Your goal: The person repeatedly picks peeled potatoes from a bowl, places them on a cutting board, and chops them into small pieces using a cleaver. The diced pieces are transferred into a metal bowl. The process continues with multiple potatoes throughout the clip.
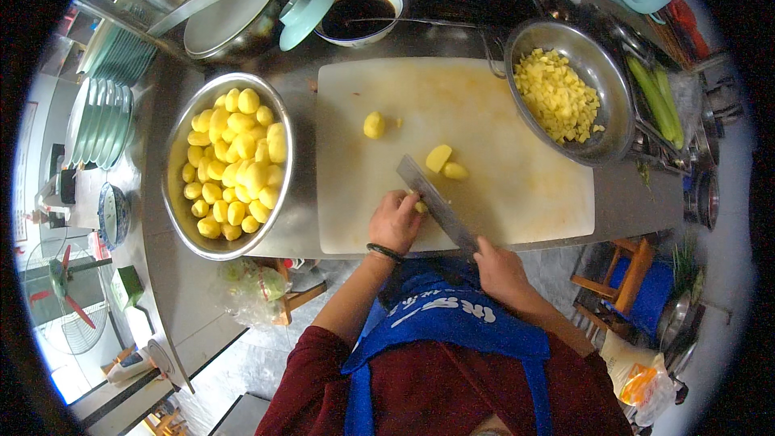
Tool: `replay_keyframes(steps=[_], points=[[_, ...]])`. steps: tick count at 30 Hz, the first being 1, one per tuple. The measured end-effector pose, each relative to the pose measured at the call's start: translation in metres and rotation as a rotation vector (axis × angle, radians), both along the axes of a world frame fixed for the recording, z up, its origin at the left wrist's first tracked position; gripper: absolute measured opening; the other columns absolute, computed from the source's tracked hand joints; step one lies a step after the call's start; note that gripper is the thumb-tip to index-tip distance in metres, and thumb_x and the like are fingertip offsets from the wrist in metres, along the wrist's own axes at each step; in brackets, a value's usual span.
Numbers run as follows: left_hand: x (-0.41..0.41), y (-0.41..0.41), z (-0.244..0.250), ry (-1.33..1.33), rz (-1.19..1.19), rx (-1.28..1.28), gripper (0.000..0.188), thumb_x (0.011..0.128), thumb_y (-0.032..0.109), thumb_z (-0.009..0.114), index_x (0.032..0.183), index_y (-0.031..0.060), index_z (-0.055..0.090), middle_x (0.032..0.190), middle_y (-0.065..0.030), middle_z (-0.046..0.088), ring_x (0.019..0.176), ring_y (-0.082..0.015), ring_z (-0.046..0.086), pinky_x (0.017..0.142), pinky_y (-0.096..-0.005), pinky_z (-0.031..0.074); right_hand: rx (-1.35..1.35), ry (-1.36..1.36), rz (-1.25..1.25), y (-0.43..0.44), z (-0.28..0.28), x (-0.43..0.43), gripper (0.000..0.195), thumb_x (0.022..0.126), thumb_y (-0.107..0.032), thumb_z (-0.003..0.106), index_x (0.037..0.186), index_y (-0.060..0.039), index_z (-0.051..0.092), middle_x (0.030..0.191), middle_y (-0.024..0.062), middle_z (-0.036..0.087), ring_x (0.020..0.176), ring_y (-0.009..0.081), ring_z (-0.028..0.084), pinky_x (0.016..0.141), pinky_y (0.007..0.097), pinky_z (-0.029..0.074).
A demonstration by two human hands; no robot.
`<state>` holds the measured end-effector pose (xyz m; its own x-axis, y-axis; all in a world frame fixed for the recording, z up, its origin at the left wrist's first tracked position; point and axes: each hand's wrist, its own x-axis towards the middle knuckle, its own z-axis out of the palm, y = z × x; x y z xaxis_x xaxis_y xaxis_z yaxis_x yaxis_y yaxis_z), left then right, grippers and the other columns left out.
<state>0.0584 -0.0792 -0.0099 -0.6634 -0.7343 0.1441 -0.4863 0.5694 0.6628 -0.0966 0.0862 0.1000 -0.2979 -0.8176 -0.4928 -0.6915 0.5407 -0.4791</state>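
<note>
My right hand (pixel 501 266) grips the handle of a cleaver (pixel 437 203), its blade angled up and left over a white cutting board (pixel 533 206). My left hand (pixel 396 221) holds a piece of peeled potato (pixel 421 206) against the board, with its fingertips beside the blade. Just beyond the blade lie a cut potato half (pixel 438 158) and a small potato piece (pixel 455 171). Another whole peeled potato (pixel 374 125) rests farther left, beside a tiny scrap.
Peeled potatoes fill a steel bowl (pixel 289 157) at left. A second steel bowl (pixel 611 85) with diced potato overlaps the board's right corner. Behind stand a bowl of dark liquid (pixel 357 15) and a pale green lid (pixel 309 17). Green vegetables (pixel 657 97) lie far right.
</note>
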Motion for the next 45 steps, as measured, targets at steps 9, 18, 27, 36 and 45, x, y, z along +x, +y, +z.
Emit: replay_keyframes(steps=[9,18,27,36,45], points=[[-0.005,-0.052,0.004,-0.139,-0.457,-0.259,0.045,0.075,0.011,0.069,0.119,0.0136,0.058,0.123,-0.0105,0.056,0.119,-0.0331,0.05,0.102,-0.0443,0.04,-0.17,-0.125,-0.235,0.026,0.002,-0.03,0.028,0.094,-0.015,0.052,0.119,-0.0029,0.048,0.09,0.0286,0.063,0.084,0.0496,0.06,0.07,0.0562,0.046],[-0.009,0.001,0.002,-0.006,0.006,-0.021,0.04,0.072,0.016,0.074,0.109,0.0095,0.059,0.1,-0.0147,0.061,0.095,-0.036,0.057,0.081,-0.0458,0.048,-0.086,0.052,-0.034,0.031,-0.002,-0.035,0.027,0.092,-0.013,0.053,0.116,-0.0016,0.048,0.094,0.0267,0.064,0.085,0.0459,0.062,0.07,0.055,0.048],[-0.002,0.015,-0.006,0.09,0.069,-0.006,0.031,0.074,0.009,0.071,0.103,0.008,0.06,0.096,-0.0137,0.06,0.091,-0.0354,0.057,0.077,-0.0448,0.047,-0.13,0.067,0.068,0.029,0.002,-0.036,0.026,0.092,-0.01,0.052,0.117,-0.0035,0.05,0.1,0.024,0.066,0.086,0.044,0.064,0.071,0.0533,0.05],[-0.003,0.016,-0.007,0.118,0.066,-0.073,0.03,0.073,0.007,0.07,0.101,0.0078,0.059,0.098,-0.0138,0.059,0.091,-0.0354,0.057,0.077,-0.0443,0.048,-0.097,0.118,0.206,0.018,-0.003,-0.035,0.029,0.086,-0.002,0.046,0.114,-0.0033,0.05,0.103,0.0247,0.065,0.088,0.0437,0.064,0.075,0.0533,0.051],[0.002,0.017,-0.013,0.145,0.061,-0.086,0.029,0.072,0.004,0.068,0.099,0.0078,0.059,0.099,-0.0149,0.059,0.091,-0.0361,0.057,0.077,-0.045,0.048,-0.093,0.097,0.25,0.016,0.009,-0.029,0.03,0.086,-0.002,0.046,0.116,-0.0026,0.049,0.104,0.0255,0.064,0.09,0.0438,0.064,0.077,0.052,0.051]])
